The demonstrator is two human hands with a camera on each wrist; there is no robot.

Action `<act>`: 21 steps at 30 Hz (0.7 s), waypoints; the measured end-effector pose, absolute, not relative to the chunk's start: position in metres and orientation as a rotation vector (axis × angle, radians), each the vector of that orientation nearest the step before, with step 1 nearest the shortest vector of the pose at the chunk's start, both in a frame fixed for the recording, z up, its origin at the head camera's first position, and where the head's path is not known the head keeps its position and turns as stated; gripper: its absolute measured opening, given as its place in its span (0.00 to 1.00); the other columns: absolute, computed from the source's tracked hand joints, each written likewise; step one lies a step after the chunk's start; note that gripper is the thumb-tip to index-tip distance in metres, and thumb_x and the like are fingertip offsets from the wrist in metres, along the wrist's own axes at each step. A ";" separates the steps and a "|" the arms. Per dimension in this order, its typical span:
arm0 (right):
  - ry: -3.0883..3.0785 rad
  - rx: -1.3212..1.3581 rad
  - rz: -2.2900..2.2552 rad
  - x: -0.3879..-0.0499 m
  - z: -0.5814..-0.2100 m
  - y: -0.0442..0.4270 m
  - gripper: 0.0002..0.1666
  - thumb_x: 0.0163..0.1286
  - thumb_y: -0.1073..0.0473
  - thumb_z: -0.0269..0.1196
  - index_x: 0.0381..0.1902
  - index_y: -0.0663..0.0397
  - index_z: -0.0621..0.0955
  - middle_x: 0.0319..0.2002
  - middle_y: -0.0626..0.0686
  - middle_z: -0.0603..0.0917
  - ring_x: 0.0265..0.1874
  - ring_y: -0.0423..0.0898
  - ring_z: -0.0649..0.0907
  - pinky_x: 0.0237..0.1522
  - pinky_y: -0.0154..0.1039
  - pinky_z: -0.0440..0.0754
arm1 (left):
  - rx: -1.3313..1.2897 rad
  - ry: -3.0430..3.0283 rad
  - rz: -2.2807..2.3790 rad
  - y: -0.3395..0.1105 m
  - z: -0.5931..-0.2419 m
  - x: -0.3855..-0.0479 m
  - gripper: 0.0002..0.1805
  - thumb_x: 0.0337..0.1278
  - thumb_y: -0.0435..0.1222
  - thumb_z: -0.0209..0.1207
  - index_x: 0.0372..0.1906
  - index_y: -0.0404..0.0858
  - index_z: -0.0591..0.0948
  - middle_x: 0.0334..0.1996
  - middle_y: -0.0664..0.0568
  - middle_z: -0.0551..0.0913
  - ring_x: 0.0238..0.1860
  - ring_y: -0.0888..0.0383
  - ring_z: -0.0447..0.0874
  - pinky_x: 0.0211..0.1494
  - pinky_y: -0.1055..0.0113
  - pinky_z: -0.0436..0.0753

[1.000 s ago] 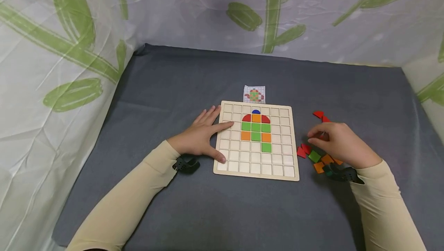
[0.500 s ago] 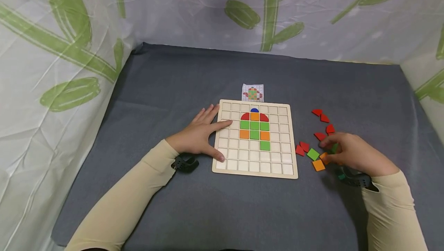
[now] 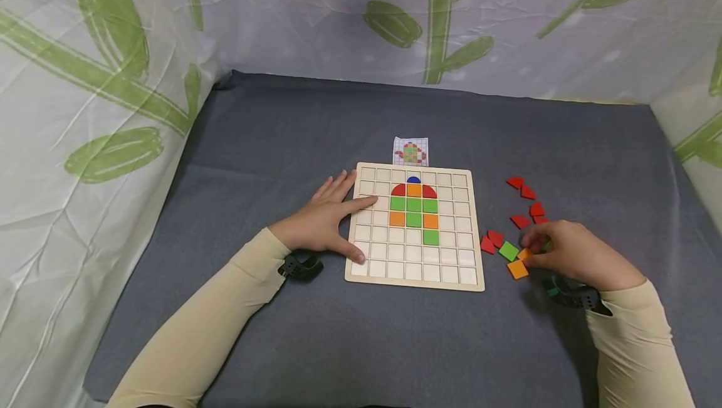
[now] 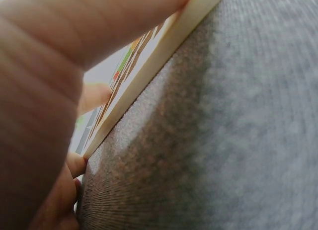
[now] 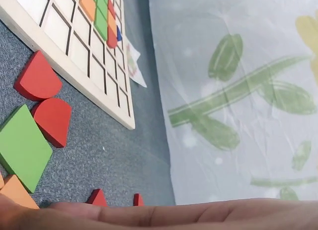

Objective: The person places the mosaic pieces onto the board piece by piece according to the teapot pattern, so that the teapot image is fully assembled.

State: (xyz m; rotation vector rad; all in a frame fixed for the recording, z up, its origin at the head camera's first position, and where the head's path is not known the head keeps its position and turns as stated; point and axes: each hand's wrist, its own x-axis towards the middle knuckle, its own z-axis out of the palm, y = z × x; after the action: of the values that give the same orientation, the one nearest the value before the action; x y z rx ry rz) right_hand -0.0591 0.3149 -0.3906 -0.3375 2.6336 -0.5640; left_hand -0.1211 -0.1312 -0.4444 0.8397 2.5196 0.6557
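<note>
One gridded board (image 3: 403, 268) lies on the table (image 3: 316, 345), my left grip (image 3: 323, 221) spread across its left edge. Right of it, my right grip (image 3: 580, 254) bends by the loose orange tiles (image 3: 517, 269) (whether it pinches one, I cannot tell remotely).

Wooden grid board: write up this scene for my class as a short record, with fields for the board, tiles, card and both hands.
Board: wooden grid board, flat on dark grey cloth
Tiles set in: one blue half-round tile, two red quarter-round tiles, three orange squares, five green squares
Loose tiles: right of the board; red, green and orange, some partly hidden
Card: small pattern card at the board's far edge
Left hand: spread over the board's left edge
Right hand: among the loose tiles; grip unclear
</note>
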 end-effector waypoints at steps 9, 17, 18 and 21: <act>2.662 -0.341 -0.573 -0.059 -0.386 0.308 0.08 0.64 0.58 0.76 0.39 0.51 0.87 0.30 0.42 0.85 0.31 0.42 0.80 0.33 0.39 0.78 | 0.840 2.528 0.641 -0.130 -0.445 -0.121 0.67 0.36 0.71 0.77 0.84 0.57 0.60 0.86 0.45 0.30 0.85 0.49 0.22 0.85 0.50 0.28; 2.737 -0.418 -0.567 -0.061 -0.374 0.296 0.07 0.67 0.57 0.75 0.37 0.50 0.87 0.30 0.43 0.86 0.23 0.40 0.77 0.25 0.36 0.76 | 0.831 2.523 0.655 -0.130 -0.444 -0.121 0.67 0.35 0.70 0.77 0.84 0.57 0.60 0.86 0.45 0.30 0.85 0.49 0.21 0.85 0.50 0.28; 2.742 -0.424 -0.569 -0.061 -0.372 0.293 0.07 0.67 0.56 0.75 0.37 0.51 0.87 0.31 0.43 0.86 0.22 0.40 0.77 0.25 0.36 0.76 | 0.831 2.525 0.654 -0.130 -0.444 -0.121 0.67 0.35 0.70 0.77 0.84 0.57 0.60 0.86 0.46 0.29 0.85 0.49 0.21 0.85 0.50 0.28; 2.749 -0.452 -0.571 -0.066 -0.369 0.282 0.07 0.68 0.54 0.75 0.36 0.50 0.88 0.30 0.43 0.87 0.24 0.39 0.79 0.27 0.36 0.79 | 0.830 2.525 0.660 -0.131 -0.445 -0.121 0.67 0.35 0.70 0.78 0.84 0.57 0.60 0.86 0.46 0.29 0.85 0.49 0.21 0.85 0.50 0.28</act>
State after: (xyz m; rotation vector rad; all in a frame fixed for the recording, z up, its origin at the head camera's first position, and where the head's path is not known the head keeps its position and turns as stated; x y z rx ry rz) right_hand -0.0658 0.2815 -0.3695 -0.4524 2.7491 -0.5707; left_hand -0.1209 -0.1311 -0.4448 0.8295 2.5254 0.6598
